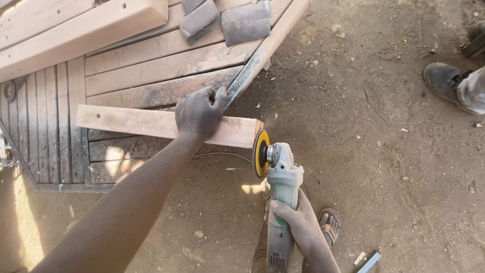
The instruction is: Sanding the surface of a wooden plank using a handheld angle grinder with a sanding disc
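Pinning wooden batten point(151, 123) with clenched left hand point(200, 112) for steadiness; right hand point(298, 222) wrapped around grinder point(280, 187), disc point(260, 153) seemingly touching batten end ahead.

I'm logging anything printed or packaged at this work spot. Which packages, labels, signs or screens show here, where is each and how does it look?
None can be made out: no package, sign or screen.
The angle grinder in the right hand, pale green-grey with a yellow disc, shows no label that can be made out.
The wooden plank under the left hand is bare, pale wood.
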